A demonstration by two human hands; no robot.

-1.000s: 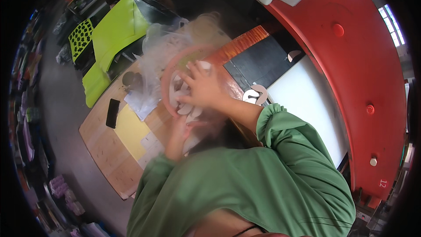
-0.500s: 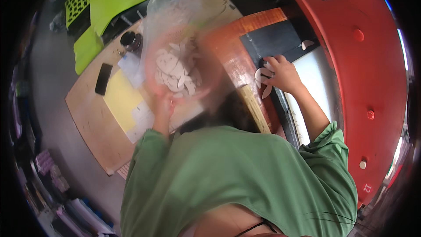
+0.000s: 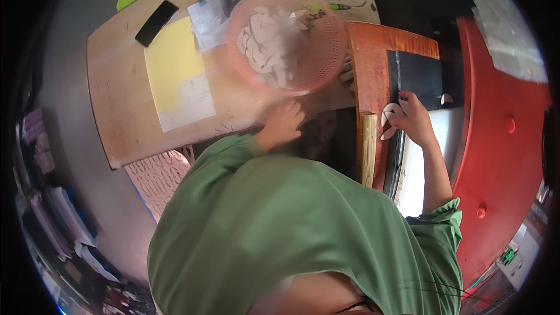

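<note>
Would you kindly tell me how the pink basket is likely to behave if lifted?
The basket itself is probably light for its size, as its wall is full of holes. It may tip leftward, since the pale pieces heap mostly on that side. Those pieces look loose, so they would likely slide.

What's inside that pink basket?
The pink basket holds a heap of pale, curved pieces, mostly toward its left side; whatever lies under the heap is hidden.
</note>
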